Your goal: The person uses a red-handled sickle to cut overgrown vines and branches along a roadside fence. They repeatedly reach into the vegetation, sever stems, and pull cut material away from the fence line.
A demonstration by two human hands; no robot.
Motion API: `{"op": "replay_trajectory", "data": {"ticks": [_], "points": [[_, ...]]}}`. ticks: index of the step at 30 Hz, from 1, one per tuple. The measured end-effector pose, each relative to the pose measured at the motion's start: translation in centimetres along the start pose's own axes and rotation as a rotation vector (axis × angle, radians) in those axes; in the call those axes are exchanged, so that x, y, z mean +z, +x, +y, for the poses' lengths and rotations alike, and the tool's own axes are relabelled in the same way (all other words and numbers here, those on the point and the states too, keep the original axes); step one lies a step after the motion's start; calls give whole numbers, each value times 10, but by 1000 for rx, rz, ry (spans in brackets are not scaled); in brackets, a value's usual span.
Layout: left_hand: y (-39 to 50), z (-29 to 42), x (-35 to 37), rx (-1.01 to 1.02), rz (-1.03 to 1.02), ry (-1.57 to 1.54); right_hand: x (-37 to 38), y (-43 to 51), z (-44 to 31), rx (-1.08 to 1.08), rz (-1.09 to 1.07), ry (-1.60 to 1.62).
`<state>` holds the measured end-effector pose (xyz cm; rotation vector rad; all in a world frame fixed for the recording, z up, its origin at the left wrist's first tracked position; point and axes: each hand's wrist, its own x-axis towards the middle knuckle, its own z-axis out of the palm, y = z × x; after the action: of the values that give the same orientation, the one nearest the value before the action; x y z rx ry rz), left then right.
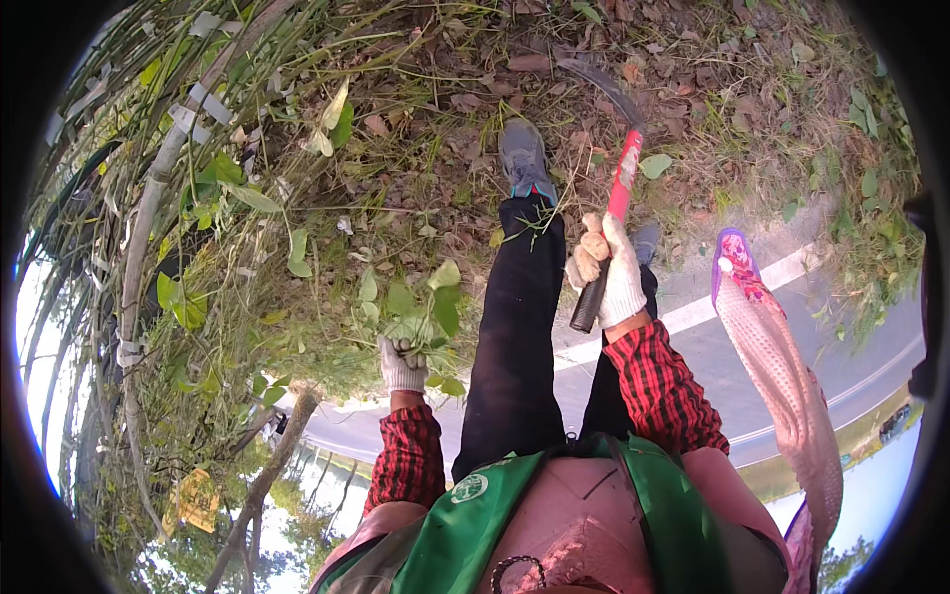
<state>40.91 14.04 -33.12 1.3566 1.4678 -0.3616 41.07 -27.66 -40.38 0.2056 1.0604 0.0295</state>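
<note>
My right hand (617,271), in a cotton work glove, grips the black end of a sickle's handle. The sickle (624,178) has a red shaft with a worn patch. Its curved dark blade (605,89) extends forward over leaf-strewn ground, past my shoes. On the other side my left hand (403,365), in a similar pale glove, is closed around a bunch of green leafy vines (415,315). The lower ends of the stems are hidden in the glove. Both wrists carry red-and-black checked sleeves.
Dense hanging stems (111,245) tied with pale strips crowd the left side, around a thick pole (148,193). A grey shoe (523,152) stands on dry leaves and grass. Behind me runs a paved road (690,371) with a white edge line. A pink cloth (772,356) hangs at right.
</note>
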Motion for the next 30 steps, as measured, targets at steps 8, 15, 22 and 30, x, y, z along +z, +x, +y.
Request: {"op": "replay_trajectory", "data": {"ticks": [8,15,22,30], "points": [[30,122,309,369,-559,-84,-72,-78,-60,-185,445,-584],[122,182,442,396,-959,-295,-91,-89,-18,-121,568,-486],[159,231,480,490,-984,-275,-111,-90,-6,-77,617,-562],[113,233,485,961,-788,-91,-109,-92,-15,-93,632,-482]]}}
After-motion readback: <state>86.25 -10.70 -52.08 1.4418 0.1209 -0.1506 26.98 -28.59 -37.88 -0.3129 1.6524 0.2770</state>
